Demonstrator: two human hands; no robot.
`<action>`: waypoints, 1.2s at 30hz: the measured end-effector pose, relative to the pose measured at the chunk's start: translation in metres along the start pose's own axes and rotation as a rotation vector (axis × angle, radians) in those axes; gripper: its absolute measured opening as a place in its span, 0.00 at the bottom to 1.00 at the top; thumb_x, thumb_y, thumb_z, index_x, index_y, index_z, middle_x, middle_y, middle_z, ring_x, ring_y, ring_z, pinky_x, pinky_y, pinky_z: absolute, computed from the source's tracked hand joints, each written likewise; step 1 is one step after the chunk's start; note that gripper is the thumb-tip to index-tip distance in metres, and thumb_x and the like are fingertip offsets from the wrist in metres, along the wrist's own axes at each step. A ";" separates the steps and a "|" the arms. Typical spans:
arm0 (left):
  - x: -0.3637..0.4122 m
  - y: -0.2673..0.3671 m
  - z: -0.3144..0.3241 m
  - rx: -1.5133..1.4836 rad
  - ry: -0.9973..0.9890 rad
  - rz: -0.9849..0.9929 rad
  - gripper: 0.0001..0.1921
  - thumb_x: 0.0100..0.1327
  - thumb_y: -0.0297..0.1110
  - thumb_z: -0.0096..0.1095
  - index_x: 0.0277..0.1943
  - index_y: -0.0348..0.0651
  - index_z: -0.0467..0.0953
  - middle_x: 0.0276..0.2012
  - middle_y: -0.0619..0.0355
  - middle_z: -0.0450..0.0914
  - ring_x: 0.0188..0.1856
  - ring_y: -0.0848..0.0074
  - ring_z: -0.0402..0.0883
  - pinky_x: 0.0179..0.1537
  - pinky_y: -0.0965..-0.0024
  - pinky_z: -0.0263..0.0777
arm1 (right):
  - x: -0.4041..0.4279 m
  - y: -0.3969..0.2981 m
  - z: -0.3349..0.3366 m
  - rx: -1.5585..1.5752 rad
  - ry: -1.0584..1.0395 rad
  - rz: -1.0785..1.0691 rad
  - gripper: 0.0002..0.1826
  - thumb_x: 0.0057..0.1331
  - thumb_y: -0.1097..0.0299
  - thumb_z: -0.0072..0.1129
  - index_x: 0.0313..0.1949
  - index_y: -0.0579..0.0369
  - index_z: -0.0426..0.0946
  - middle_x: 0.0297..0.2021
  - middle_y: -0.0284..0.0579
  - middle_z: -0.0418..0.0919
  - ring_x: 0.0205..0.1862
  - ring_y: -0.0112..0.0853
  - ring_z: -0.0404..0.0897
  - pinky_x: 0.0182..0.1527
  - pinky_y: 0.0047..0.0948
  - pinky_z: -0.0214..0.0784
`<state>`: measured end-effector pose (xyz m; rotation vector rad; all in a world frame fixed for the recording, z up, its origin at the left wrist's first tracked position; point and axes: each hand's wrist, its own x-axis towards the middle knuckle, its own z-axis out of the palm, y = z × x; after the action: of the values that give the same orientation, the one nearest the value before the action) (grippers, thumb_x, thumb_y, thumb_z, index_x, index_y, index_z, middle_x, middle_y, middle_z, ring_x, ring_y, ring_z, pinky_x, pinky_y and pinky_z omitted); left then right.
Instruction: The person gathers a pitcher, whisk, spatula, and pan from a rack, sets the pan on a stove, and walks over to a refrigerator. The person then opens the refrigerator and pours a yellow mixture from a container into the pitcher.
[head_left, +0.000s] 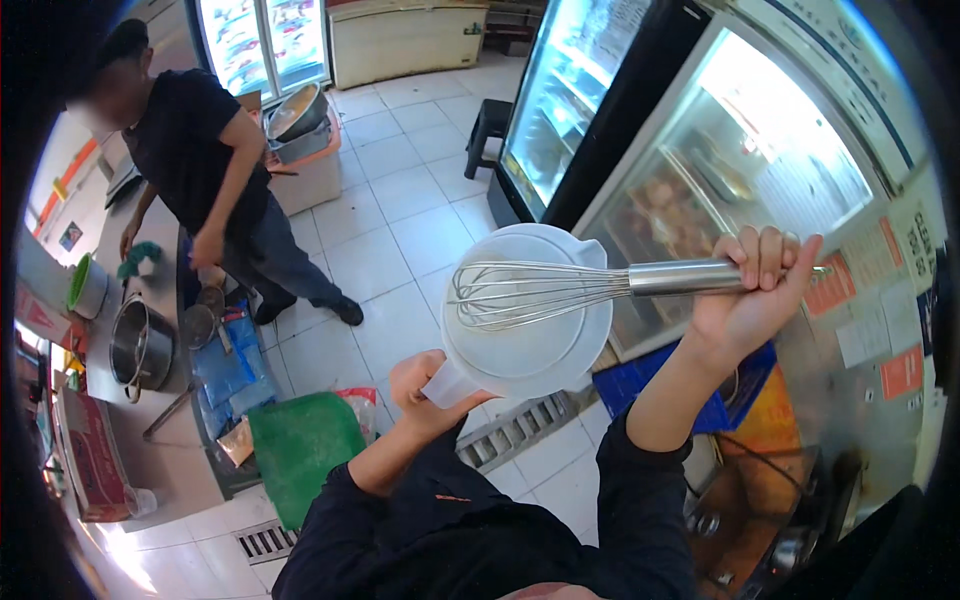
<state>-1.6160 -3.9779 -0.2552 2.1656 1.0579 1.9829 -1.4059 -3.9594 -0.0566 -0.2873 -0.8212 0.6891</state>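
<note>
My left hand (424, 397) grips the handle of a white, translucent plastic pitcher (517, 360), held up in front of my body. Its spout points away from me, to the upper right. In my right hand (754, 285) is a steel balloon whisk (675, 277), gripped around its metal handle and held level. The whisk's wire loops lie across the pitcher's round top as seen from above. Whether the wires touch the pitcher, I cannot tell. What the pitcher holds is not clear.
A person (202, 150) stands at a steel counter (172, 465) on the left, where a metal pot (141, 345) sits. A green board (304, 450) is near my left arm. Glass-door fridges (570, 105) line the right, above a blue crate (622, 382). A drain grate (517, 431) crosses the tiled floor.
</note>
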 end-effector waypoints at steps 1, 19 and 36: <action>0.021 -0.013 0.012 -0.052 0.081 -0.010 0.30 0.27 0.46 0.76 0.30 0.40 0.65 0.21 0.59 0.69 0.20 0.74 0.69 0.21 0.76 0.61 | 0.019 0.019 -0.001 0.030 -0.009 0.031 0.18 0.64 0.58 0.40 0.16 0.44 0.55 0.09 0.27 0.50 0.11 0.16 0.50 0.21 0.17 0.52; 0.201 -0.319 0.163 -0.041 -0.013 0.090 0.30 0.31 0.42 0.75 0.36 0.37 0.66 0.27 0.60 0.70 0.26 0.74 0.70 0.28 0.73 0.63 | 0.230 0.265 0.004 0.511 -0.624 -0.399 0.13 0.56 0.73 0.49 0.16 0.53 0.60 0.07 0.38 0.65 0.07 0.21 0.64 0.11 0.20 0.67; 0.331 -0.747 0.384 -0.361 0.081 -1.136 0.13 0.39 0.23 0.68 0.23 0.41 0.66 0.17 0.71 0.61 0.19 0.90 0.56 0.19 0.84 0.47 | 0.592 0.871 -0.160 -1.258 -0.818 0.462 0.19 0.57 0.53 0.49 0.38 0.56 0.70 0.32 0.44 0.75 0.41 0.33 0.72 0.48 0.36 0.57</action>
<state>-1.6283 -3.0823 -0.3717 0.9043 1.3423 1.4908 -1.3923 -2.9114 -0.2465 -1.4206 -1.9675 0.6265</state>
